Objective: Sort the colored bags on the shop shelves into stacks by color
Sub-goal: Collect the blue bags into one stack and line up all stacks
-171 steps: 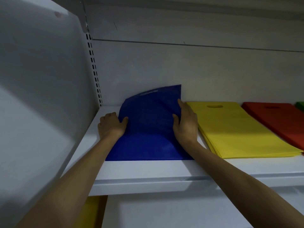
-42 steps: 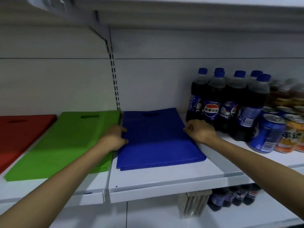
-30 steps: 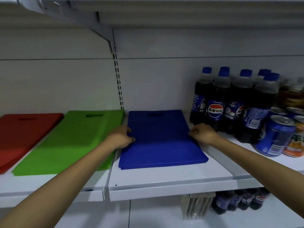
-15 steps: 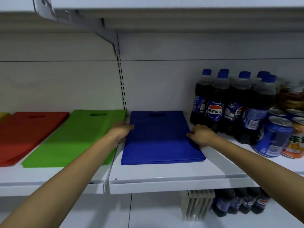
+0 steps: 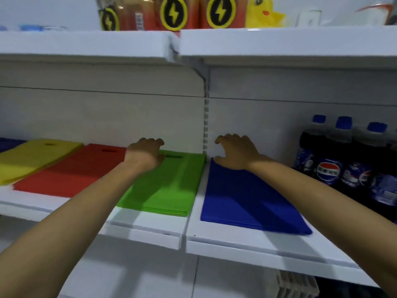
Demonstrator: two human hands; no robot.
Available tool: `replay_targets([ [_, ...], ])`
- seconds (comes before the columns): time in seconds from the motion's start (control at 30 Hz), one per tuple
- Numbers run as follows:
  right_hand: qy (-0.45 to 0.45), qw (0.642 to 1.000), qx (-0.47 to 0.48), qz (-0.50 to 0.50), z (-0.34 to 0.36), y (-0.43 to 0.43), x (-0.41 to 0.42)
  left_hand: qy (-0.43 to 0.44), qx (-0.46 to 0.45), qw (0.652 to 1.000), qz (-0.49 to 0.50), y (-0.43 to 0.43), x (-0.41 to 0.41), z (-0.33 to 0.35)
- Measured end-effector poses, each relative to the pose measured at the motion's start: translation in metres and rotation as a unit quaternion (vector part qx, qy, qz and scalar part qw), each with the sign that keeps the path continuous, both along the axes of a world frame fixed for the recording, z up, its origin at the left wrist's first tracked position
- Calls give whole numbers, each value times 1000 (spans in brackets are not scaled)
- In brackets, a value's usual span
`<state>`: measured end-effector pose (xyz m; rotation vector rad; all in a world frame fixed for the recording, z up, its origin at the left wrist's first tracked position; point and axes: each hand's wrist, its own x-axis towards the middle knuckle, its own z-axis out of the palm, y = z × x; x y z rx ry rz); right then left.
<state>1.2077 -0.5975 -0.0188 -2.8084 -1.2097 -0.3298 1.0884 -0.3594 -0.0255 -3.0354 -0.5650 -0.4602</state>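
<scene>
Flat stacks of bags lie side by side on the white shelf (image 5: pixel 247 244): yellow (image 5: pixel 32 158), red (image 5: pixel 71 171), green (image 5: pixel 167 188) and blue (image 5: pixel 242 198). A sliver of another blue stack (image 5: pixel 8 143) shows at the far left. My left hand (image 5: pixel 146 153) hovers over the back of the green stack, fingers loosely curled, holding nothing. Above the far end of the blue stack, my right hand (image 5: pixel 234 151) is raised with fingers spread and loosely bent, also holding nothing.
Dark cola bottles with blue caps (image 5: pixel 335 160) stand right of the blue stack. The upper shelf (image 5: pixel 279 41) carries packets with lightning logos (image 5: pixel 171 14) and a yellow duck toy (image 5: pixel 264 14). A slotted upright (image 5: pixel 206 119) divides the back wall.
Both hands have let go of the blue stack's sides and lifted off it; my left hand moved over the green stack. The view has pulled back and up, showing the upper shelf.
</scene>
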Motion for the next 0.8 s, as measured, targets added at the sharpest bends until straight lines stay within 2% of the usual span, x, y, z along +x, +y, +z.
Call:
replay_targets([
  [0.13,-12,998,-6,59,9,67,-30,-46,14,997,68,69,-67,6],
  [0.37,-26,986,17,166,21,232,-127,-37,63,978,193,185,-228,5],
  [0.53,-27,961,47,271,19,354,-231,-14,79,960,269,249,-359,-8],
  [0.8,-40,907,25,419,-12,511,-410,40,55,914,400,326,-568,-45],
])
